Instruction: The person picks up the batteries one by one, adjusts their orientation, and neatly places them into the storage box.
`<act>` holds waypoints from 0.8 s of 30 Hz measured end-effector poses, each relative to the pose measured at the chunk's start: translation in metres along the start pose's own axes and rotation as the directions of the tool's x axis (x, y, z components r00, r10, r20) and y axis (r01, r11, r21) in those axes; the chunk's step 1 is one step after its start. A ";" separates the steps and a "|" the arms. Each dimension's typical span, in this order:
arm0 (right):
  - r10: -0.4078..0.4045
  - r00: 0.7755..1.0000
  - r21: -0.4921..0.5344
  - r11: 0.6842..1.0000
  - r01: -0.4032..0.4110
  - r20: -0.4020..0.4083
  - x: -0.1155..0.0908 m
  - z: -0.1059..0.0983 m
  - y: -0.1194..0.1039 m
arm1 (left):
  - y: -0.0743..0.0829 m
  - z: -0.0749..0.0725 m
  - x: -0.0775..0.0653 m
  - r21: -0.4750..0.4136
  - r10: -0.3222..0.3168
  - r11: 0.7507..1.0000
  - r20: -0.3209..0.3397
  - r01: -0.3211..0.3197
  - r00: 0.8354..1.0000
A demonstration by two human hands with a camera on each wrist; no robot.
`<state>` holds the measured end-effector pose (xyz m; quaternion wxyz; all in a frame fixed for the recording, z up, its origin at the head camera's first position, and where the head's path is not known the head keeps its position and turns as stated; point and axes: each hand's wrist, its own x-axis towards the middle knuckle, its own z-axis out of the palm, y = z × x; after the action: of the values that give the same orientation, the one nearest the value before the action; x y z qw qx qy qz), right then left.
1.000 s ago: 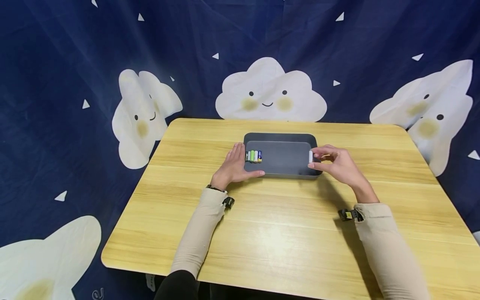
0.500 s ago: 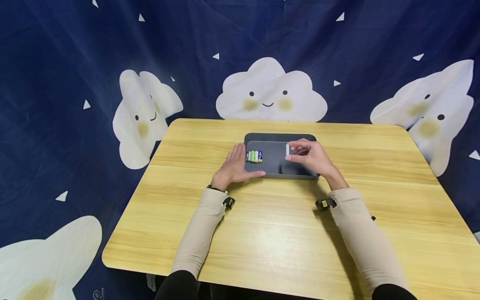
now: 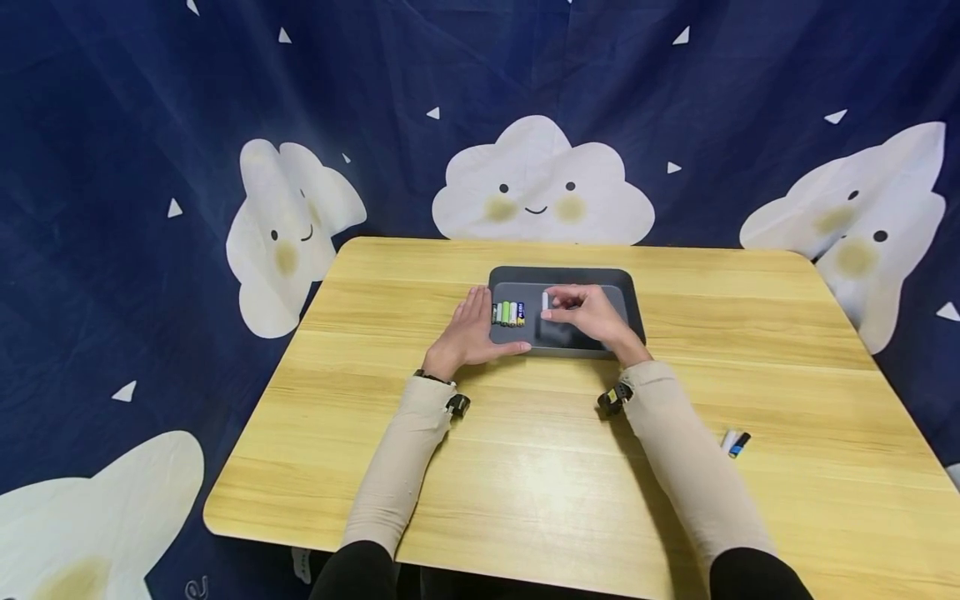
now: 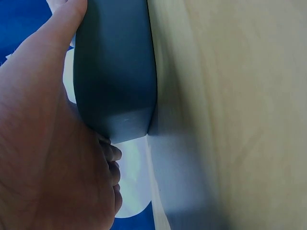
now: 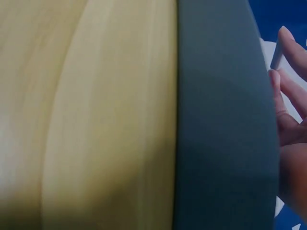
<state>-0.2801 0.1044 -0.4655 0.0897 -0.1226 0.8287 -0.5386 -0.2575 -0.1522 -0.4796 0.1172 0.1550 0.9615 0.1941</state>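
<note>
My right hand (image 3: 592, 315) pinches a white battery (image 3: 545, 301) between thumb and fingers, over the middle of a dark grey rectangular tray (image 3: 577, 353). Along the tray's left end lies a row of several batteries (image 3: 507, 314), among them a green one and a blue one, side by side. Against the tray's left corner rests my left hand (image 3: 468, 329), fingers straight along the end wall and thumb along the front rim. The left wrist view shows that hand beside the tray's outer wall (image 4: 115, 72). In the right wrist view, the tray wall (image 5: 225, 115) partly hides the right hand (image 5: 292, 96).
Two more batteries, one white (image 3: 728, 440) and one black and blue (image 3: 739, 444), lie on the wooden table (image 3: 540, 475) beside the right forearm. A dark blue curtain (image 3: 390, 83) with white clouds hangs behind the table.
My right hand has carried the white battery leftward from the tray's right end to near the row. The two loose batteries have come into view beside the forearm. My left hand stays put.
</note>
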 end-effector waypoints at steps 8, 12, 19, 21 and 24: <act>0.024 0.998 0.058 0.998 -0.027 0.056 0.014 0.010 0.012 | -0.001 0.002 0.004 0.016 -0.002 1.000 0.008 0.002 1.000; 0.088 0.992 0.088 0.992 -0.096 0.088 0.017 0.015 0.012 | -0.002 0.002 0.005 0.018 -0.003 1.000 0.020 0.002 1.000; 0.187 0.971 0.127 0.970 -0.207 0.147 0.020 0.021 0.014 | -0.002 0.003 0.007 0.028 -0.018 0.999 0.032 0.017 0.999; 0.210 0.963 0.152 0.960 -0.236 0.170 0.022 0.023 0.015 | -0.001 0.002 0.005 0.020 -0.009 1.000 0.021 0.009 1.000; 0.233 0.952 0.157 0.951 -0.265 0.198 0.024 0.023 0.015 | -0.001 0.001 0.003 0.013 -0.001 1.000 0.006 0.001 1.000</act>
<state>-0.2980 0.0827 -0.4889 0.2414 -0.0553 0.7737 -0.5832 -0.2600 -0.1513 -0.4817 0.1194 0.1556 0.9625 0.1875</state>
